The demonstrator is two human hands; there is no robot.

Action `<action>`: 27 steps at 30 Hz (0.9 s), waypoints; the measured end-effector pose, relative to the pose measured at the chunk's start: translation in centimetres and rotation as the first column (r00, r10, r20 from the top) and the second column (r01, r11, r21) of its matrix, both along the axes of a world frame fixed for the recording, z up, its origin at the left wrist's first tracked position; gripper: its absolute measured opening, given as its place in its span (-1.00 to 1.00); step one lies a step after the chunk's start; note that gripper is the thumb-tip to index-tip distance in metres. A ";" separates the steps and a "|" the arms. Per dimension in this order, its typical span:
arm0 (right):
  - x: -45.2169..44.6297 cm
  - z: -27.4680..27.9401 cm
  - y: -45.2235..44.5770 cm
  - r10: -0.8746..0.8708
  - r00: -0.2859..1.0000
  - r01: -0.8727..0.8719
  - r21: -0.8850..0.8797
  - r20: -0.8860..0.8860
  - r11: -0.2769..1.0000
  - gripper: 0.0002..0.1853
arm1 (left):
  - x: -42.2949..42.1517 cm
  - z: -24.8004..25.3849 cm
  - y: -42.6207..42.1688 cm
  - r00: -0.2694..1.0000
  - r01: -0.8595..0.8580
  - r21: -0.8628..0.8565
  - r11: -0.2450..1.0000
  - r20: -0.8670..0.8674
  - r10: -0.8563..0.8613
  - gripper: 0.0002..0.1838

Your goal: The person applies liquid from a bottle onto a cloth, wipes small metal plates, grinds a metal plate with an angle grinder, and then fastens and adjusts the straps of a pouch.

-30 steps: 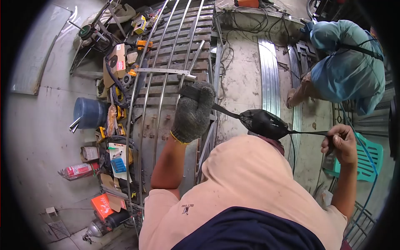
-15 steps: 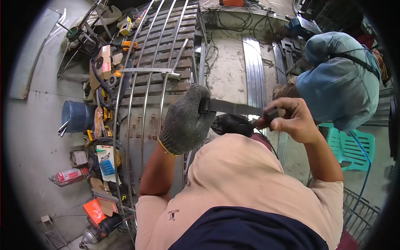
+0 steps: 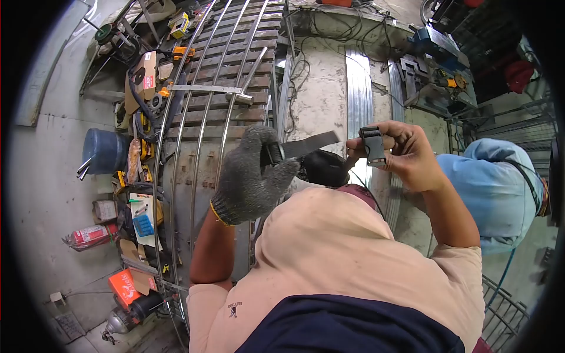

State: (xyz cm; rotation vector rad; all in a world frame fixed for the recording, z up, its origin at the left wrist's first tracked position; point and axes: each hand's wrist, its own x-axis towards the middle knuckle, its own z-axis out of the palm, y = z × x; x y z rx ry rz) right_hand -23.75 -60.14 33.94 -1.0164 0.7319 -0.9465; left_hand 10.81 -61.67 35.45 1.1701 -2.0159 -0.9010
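My left hand [image 3: 250, 173], in a dark grey knitted glove, is closed on a black strap [image 3: 312, 144] whose free end points right. A small black buckle part [image 3: 275, 154] shows at its fingers. Bare, my right hand [image 3: 403, 150] pinches a black side-release buckle [image 3: 372, 146] between thumb and fingers, its face turned to the camera. The two hands are apart, level with each other in front of the chest. Between and just below them hangs a black pouch-like bundle [image 3: 325, 168], partly hidden by the glove and strap.
Long metal tubes [image 3: 203, 117] lie over a slatted rack [image 3: 235, 65] at left. Tools, boxes, a blue bucket [image 3: 106, 150] and a fire extinguisher [image 3: 91, 234] stand farther left. A person in light blue [image 3: 491, 194] bends at right. Cables [image 3: 335, 29] run along the back.
My right hand has come left toward my gloved left hand, and the buckle in it now shows clearly. The strap's end hangs free between them. The co-worker has shifted lower right; the green chair is hidden.
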 end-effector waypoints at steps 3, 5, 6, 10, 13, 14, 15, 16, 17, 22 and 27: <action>0.2 -0.2 -0.6 -0.024 0.998 0.022 -0.023 -0.050 0.999 -0.54 | 0.6 -0.5 0.0 0.999 -0.043 0.042 0.998 -0.011 0.043 -0.65; 0.3 -0.3 -0.9 -0.057 0.995 0.055 -0.022 -0.084 0.998 -0.56 | 1.2 -1.3 0.0 0.997 -0.071 0.058 0.996 -0.030 0.073 -0.69; 0.4 -0.4 -1.0 -0.079 0.992 0.078 -0.018 -0.098 0.997 -0.58 | 1.6 -1.8 0.0 0.995 -0.085 0.066 0.994 -0.038 0.088 -0.70; 1.0 -0.9 -1.4 -0.140 0.986 0.136 -0.048 -0.095 0.990 -0.65 | 1.0 -1.6 0.1 0.960 -0.162 0.214 0.963 -0.193 0.205 -0.72; 1.6 -0.9 -1.4 -0.316 0.886 0.296 -0.112 -0.339 0.949 -0.81 | 0.9 -0.2 0.9 0.978 -0.160 0.229 0.960 -0.093 0.185 -0.72; 1.9 -0.9 -1.4 -0.394 0.814 0.305 -0.262 -0.427 0.915 -0.84 | 0.9 -0.5 1.2 0.975 -0.151 0.243 0.958 -0.122 0.184 -0.72; 2.3 -0.9 -1.3 -0.477 0.727 0.290 -0.409 -0.495 0.866 -0.87 | 0.9 -1.0 1.7 0.971 -0.142 0.256 0.956 -0.151 0.185 -0.72; 2.5 -0.8 -1.4 -0.562 0.628 0.249 -0.545 -0.538 0.801 -0.87 | 0.7 -1.1 2.0 0.966 -0.134 0.268 0.954 -0.180 0.186 -0.72; 2.5 -0.9 -1.6 -0.619 0.605 0.188 -0.665 -0.502 0.723 -0.84 | 0.5 -0.7 2.3 0.959 -0.106 0.311 0.944 -0.220 0.180 -0.74; 4.8 -2.9 -2.2 -0.564 0.764 0.192 -0.725 -0.313 0.662 -0.66 | -1.6 0.4 3.7 0.852 -0.018 0.654 0.757 -0.386 0.354 -0.79; 7.3 -4.3 -2.7 -0.413 0.879 0.094 -0.762 -0.239 0.640 -0.70 | -1.5 -0.5 4.6 0.826 0.069 0.691 0.719 -0.444 0.348 -0.74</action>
